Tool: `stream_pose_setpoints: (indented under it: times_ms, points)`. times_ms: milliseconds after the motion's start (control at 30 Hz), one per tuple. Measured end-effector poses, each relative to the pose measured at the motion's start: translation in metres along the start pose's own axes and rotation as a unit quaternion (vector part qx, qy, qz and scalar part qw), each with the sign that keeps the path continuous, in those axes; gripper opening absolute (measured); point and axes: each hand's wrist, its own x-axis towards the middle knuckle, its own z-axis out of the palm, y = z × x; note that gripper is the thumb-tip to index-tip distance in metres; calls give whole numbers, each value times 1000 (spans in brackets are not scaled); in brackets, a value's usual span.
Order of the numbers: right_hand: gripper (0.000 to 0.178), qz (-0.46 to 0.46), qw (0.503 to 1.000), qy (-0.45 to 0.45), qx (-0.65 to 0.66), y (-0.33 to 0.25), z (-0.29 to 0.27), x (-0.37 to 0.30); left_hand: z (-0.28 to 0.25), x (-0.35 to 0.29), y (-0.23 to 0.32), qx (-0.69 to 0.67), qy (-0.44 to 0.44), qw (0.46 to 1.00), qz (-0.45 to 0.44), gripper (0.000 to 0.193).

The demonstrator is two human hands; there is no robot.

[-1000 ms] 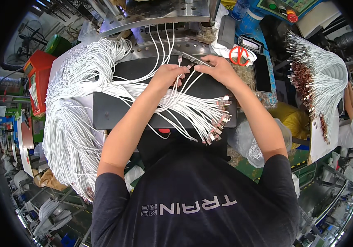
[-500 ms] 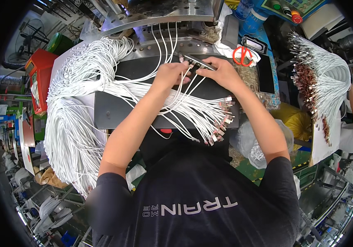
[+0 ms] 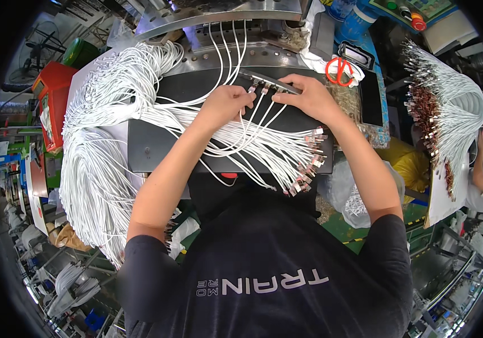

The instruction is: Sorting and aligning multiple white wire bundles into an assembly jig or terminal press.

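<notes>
My right hand grips the right end of a narrow dark metal bar, thumb below and fingers above. Several small cable connectors sit in a row along the bar's near edge, their white cables trailing toward me. At the left end of the row, my left hand is closed in a pinch, its fingertips close to a cable; what they hold, if anything, is hidden. Beneath both forearms a bundle of white cables lies on a black board, its connector ends fanned to the right.
A steel machine plate stands in front, with several cables running from it. Heaped white cables fill the left side. Red-handled scissors lie at the right near a dark phone-like slab. Farther right, another person's arm shows beside hanging cables.
My left hand has drawn back from the connectors, down and slightly left, its fingers closing into a pinch. My right hand still holds the bar. The view has shifted slightly.
</notes>
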Motion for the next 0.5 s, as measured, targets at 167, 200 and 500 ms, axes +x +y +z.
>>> stream_pose_setpoints:
  times_ms: [167, 200, 500]
  points:
    - [42, -9, 1000, -6, 3, -2, -1, -3, 7, -7, 3, 65, 50, 996, 16, 34]
    - [41, 7, 1000, -28, 2, -7, -3, -4, 8, -8, 4, 80, 57, 995, 17, 35]
    - [38, -57, 981, 15, -183, -7, -15, 31, -9, -7, 17, 294, 201, 925, 131, 36]
